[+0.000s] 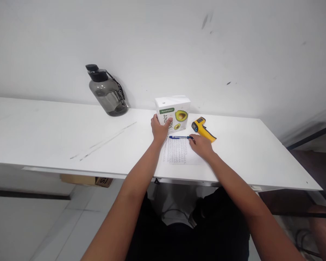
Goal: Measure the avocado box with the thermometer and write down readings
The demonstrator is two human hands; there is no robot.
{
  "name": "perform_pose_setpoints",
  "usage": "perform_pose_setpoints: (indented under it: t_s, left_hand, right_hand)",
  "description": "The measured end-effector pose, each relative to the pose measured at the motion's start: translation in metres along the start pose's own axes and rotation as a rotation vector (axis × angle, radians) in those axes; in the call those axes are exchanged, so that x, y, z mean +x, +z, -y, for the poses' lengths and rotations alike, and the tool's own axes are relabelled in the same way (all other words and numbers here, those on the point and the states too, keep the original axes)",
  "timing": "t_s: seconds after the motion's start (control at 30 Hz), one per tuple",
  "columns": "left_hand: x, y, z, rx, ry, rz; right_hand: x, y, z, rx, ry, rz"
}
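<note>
A white box [181, 125] with avocado pictures and a green label stands upright on the table near the wall. My left hand [161, 129] grips its lower left side, the thumb across the front and the fingers around the edge. A blue pen [179, 137] lies crosswise just in front of the box, along the top of a sheet of paper [176, 152] covered with rows of handwriting. The fingers of my right hand [202, 145] are closed on the pen's right end. Right behind that hand lies a yellow and black infrared thermometer [203, 129].
A large grey translucent bottle [107, 94] with a black cap and strap stands at the back left, by the wall. The white table [111, 145] ends at the right. Below it is a cardboard box [81, 179]. Part of another person's arm [322, 228] shows at lower right.
</note>
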State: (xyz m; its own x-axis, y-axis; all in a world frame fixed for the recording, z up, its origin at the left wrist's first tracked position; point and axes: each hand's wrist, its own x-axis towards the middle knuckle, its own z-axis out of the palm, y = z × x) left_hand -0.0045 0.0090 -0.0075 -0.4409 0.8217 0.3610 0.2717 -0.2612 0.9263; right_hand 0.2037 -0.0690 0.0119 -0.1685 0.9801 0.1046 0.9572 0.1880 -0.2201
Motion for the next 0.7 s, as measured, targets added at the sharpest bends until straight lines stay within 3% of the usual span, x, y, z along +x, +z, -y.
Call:
perform_pose_setpoints:
  t_s: [0.7]
  left_hand:
    - [-0.0006, -0.0006, -0.0004, 0.018, -0.006, 0.014]
  right_hand:
    - [0.0014, 0.0028, -0.006, 0.019, -0.002, -0.043]
